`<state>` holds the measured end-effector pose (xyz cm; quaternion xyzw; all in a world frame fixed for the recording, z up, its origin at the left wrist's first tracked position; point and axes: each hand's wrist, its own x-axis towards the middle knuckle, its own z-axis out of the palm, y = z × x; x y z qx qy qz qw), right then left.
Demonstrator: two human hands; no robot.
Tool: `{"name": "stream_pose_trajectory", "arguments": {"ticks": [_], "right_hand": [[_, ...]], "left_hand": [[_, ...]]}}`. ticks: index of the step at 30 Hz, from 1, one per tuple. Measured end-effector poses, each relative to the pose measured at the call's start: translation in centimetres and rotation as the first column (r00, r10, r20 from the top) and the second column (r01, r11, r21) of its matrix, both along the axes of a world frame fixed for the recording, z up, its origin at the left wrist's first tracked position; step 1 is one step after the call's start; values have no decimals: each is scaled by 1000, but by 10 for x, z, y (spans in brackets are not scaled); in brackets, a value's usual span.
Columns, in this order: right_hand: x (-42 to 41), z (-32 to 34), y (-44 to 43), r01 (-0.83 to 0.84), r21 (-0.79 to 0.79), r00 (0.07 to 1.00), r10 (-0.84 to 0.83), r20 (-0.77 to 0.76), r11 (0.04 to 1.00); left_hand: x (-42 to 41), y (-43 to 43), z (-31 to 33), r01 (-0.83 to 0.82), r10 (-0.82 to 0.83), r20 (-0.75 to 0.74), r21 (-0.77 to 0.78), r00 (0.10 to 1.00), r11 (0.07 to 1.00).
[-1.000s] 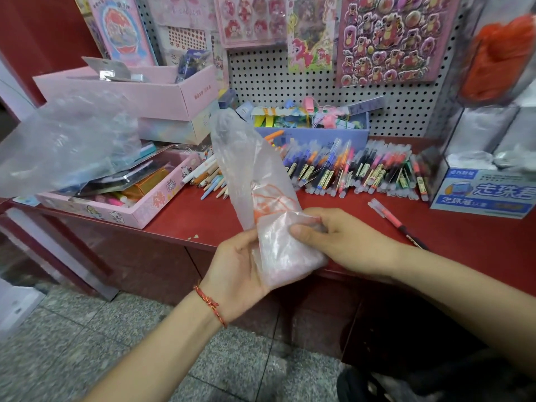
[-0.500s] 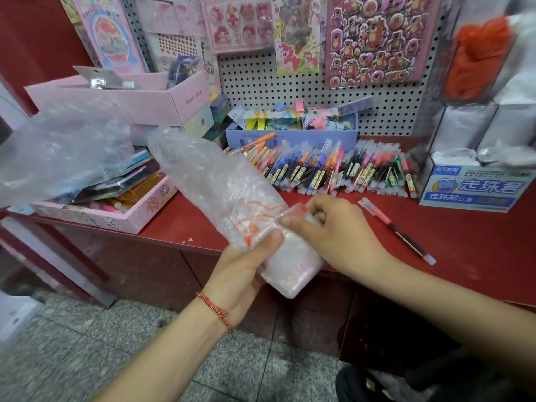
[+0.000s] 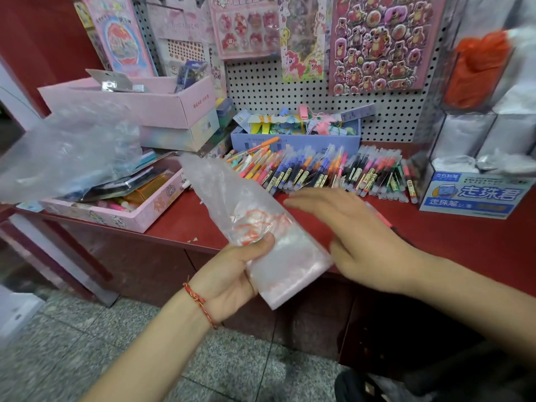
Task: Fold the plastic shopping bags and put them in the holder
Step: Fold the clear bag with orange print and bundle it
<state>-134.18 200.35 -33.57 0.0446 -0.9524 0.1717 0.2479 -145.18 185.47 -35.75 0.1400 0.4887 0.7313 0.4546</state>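
As L hand (image 3: pixel 229 275) grips 1 bag (image 3: pixel 246 210) — R hand (image 3: pixel 356 236) hovers.

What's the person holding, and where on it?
The left hand grips the folded plastic bag at its lower half, thumb on front. The right hand, open beside it, holds nothing.

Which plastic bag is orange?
The bunched orange plastic bag at the upper right. The folded plastic bag gripped by the left hand and the loose plastic bag over the pink tray are see-through.
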Motion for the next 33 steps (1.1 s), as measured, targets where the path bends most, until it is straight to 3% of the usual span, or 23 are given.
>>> {"name": "stream_pose_trajectory", "arguments": {"ticks": [3, 5, 11, 14, 15, 17, 20, 21, 23, 26, 29, 30, 31, 32, 33], "right_hand": [[9, -12, 5, -184, 261, 981, 161, 108, 948], [6, -16, 4, -271, 282, 962, 245, 124, 921], [5, -4, -7, -300, -25, 941, 300, 157, 954], [4, -2, -12, -173, -218, 943, 225, 244, 961], [1, -1, -12, -115, -303, 945, 198, 260, 946], [-6, 2, -9, -26, -460, 953, 161, 257, 887], [-9, 4, -4, 64, -665, 933, 192, 304, 744], [-9, 4, -4, 80, -686, 921, 209, 328, 723], [-9, -1, -4, 109, -691, 908, 212, 362, 714], [-8, -7, -10, 131, -709, 927, 168, 336, 693], [-12, -15, -14, 217, -733, 970, -60, 235, 644], [-11, -15, -15, 243, -702, 970, -162, 181, 669], [-10, -13, -14, 262, -577, 961, -264, 82, 774], [-7, -8, -14, 265, -379, 950, -308, -57, 887], [-4, -5, -12, 216, -186, 953, -249, -176, 958]], "left_hand": [[-2, -4, 0, 49, -47, 108, -19, 993, 999], [-3, -6, -4, 88, -85, 201, -4, 976, 996], [3, -13, 11, 236, -280, 312, 173, 908, 956], [1, -8, 11, 189, -200, 284, 68, 938, 980], [4, -7, 10, 180, -195, 225, 84, 955, 980], [4, -11, 9, 25, -23, 55, -41, 998, 999], [8, -13, 5, 33, -26, 82, -82, 996, 996], [10, -10, 10, 31, -23, 106, -71, 994, 997], [4, -2, 23, 124, -124, 13, -37, 992, 992], [8, 4, 10, -20, 20, -161, 1, 987, 1000], [19, 0, -5, -34, 36, -75, 36, 997, 999], [14, -1, -4, -44, 47, -48, 50, 998, 998], [13, -1, -4, -71, 72, -29, 52, 997, 996], [9, -3, -4, -104, 104, -6, 59, 995, 993], [6, -2, -4, -116, 115, 10, 69, 993, 991]]}}
